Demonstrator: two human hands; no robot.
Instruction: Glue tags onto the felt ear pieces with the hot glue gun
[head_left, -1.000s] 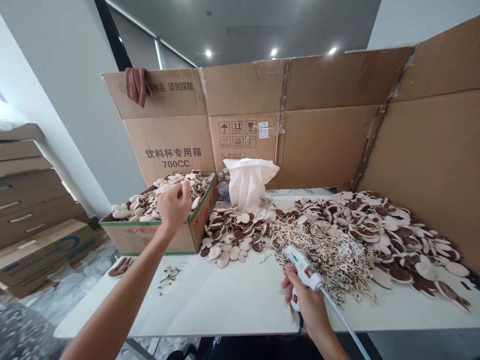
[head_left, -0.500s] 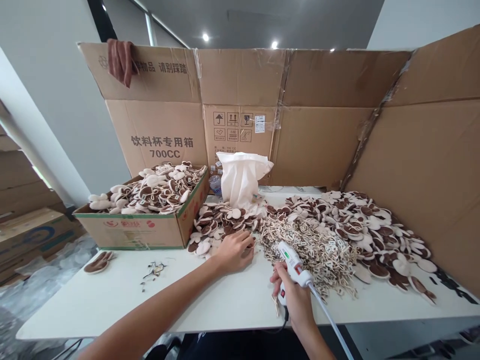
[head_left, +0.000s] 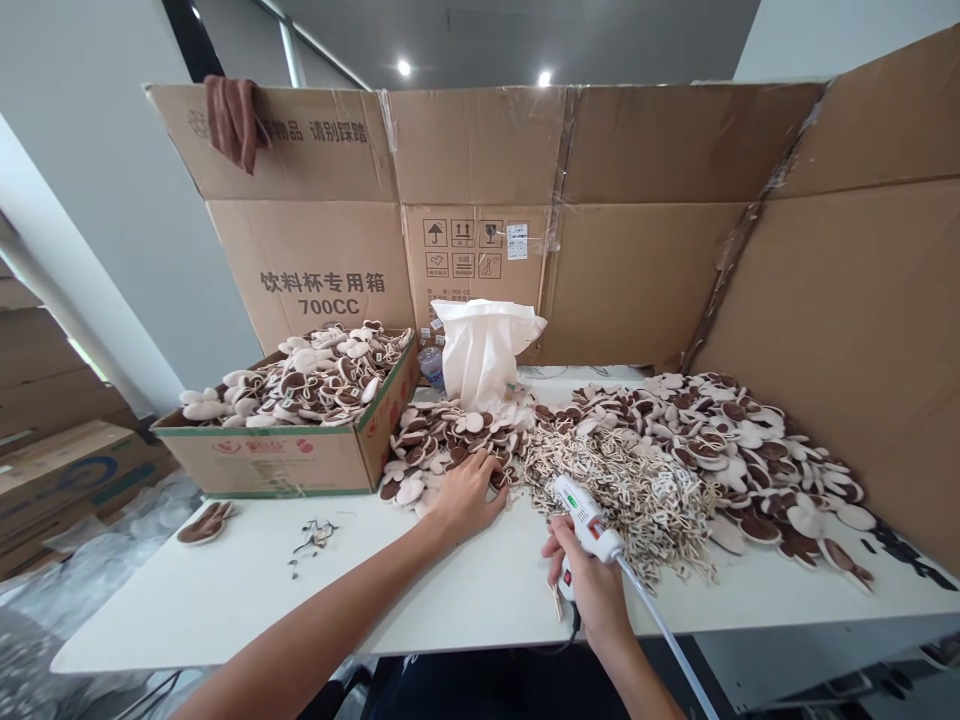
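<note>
My left hand (head_left: pixel 466 498) rests at the front of a heap of brown-and-white plush pieces (head_left: pixel 442 440), thumb and fingers apart around a dark brown piece. Whether it grips that piece is hard to see. My right hand (head_left: pixel 589 585) is wrapped round a white hot glue gun (head_left: pixel 583 510), tilted with its nozzle toward the back left. A long whitish glue stick (head_left: pixel 664 630) trails from its rear, and a small cream cord loop (head_left: pixel 556 602) hangs by my right fingers. Just beyond the gun lies a tangled mound of cream cord loops (head_left: pixel 637 500).
A carton (head_left: pixel 285 465) full of plush pieces stands at left. One brown piece (head_left: pixel 206 523) and dark scraps (head_left: pixel 315 538) lie on the white table (head_left: pixel 247 590). More plush pieces (head_left: pixel 780 470) spread at right. A white bag (head_left: pixel 484 350) stands before cardboard walls (head_left: pixel 637 280).
My view has shifted slightly. My left hand stays at the plush heap, its thumb now a little further out from the fingers. My right hand keeps the glue gun in nearly the same place.
</note>
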